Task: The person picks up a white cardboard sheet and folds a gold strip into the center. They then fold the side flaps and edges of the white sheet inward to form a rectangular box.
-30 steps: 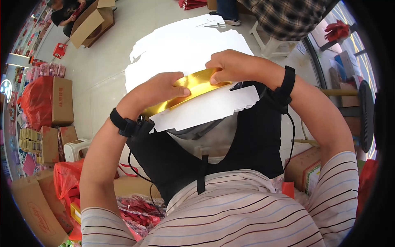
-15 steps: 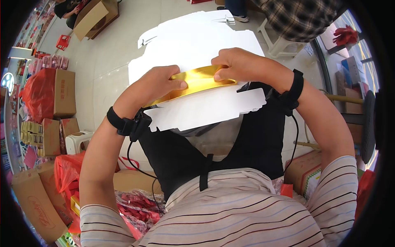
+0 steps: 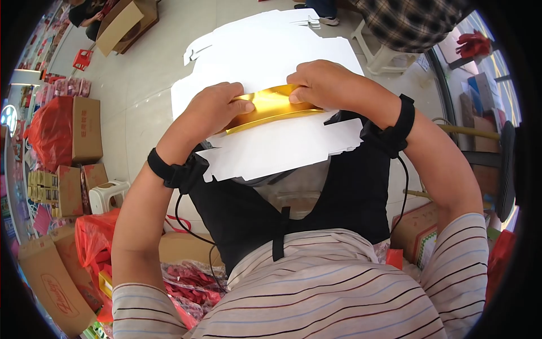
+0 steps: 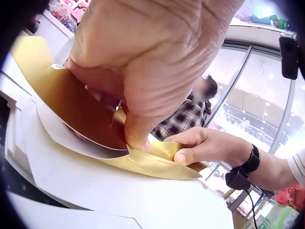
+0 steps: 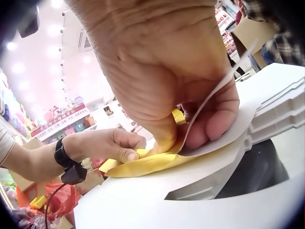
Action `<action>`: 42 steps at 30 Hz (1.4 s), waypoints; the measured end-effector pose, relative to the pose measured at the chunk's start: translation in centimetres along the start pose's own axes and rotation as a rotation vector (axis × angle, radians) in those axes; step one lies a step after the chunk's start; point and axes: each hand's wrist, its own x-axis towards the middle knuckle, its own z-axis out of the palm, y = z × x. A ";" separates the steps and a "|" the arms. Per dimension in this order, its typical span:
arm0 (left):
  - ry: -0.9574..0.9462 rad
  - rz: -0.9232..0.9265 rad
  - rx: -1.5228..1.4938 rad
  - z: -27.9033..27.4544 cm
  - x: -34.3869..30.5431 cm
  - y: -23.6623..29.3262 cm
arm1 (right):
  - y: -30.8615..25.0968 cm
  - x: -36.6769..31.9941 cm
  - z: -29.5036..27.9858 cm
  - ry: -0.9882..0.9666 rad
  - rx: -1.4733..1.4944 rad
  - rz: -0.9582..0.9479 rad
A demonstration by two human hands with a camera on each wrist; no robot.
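A sheet of gold card with a white back point(image 3: 270, 104) is bent up across a stack of flat white die-cut card point(image 3: 254, 59), over the person's lap. The left hand point(image 3: 212, 107) pinches its left part, thumb on the gold face. In the same way the right hand point(image 3: 330, 85) pinches the right part, its thumb pointing toward the left one. The right wrist view shows fingertips point(image 5: 224, 123) tucked behind the curled sheet, on its white side. In the left wrist view, the gold card point(image 4: 157, 164) creases between the two thumbs.
Cartons point(image 3: 86, 130), a red plastic bag point(image 3: 51, 135) and a white stool point(image 3: 106, 196) stand on the left. Ahead are an open carton point(image 3: 119, 28) and a person in plaid point(image 3: 415, 25) on a white stool point(image 3: 375, 53). Wrapped red items point(image 3: 189, 282) lie by the left hip.
Both hands have moved slightly away from the body with the gold card. Its gold face now looks flatter and broader between the thumbs, and its left end no longer reaches the left wrist.
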 end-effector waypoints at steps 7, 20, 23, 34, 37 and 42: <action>0.049 0.019 -0.010 0.4 0.4 -0.7 | 0.4 0.3 0.1 0.022 0.085 -0.011; -0.139 0.005 -0.071 -1.7 -1.1 0.6 | 0.6 -0.3 0.1 0.002 0.081 -0.037; -0.227 0.036 -0.137 -2.3 -1.2 1.2 | 0.5 -1.1 -0.5 -0.002 0.175 -0.051; 0.154 0.547 0.371 4.6 -7.6 3.2 | -3.1 -8.5 2.9 0.248 -0.135 -0.434; 0.199 0.589 0.415 5.4 -9.1 3.1 | -3.2 -9.1 4.4 0.257 -0.239 -0.498; 0.232 0.590 0.399 6.4 -10.0 2.9 | -3.3 -9.5 5.2 0.297 -0.290 -0.509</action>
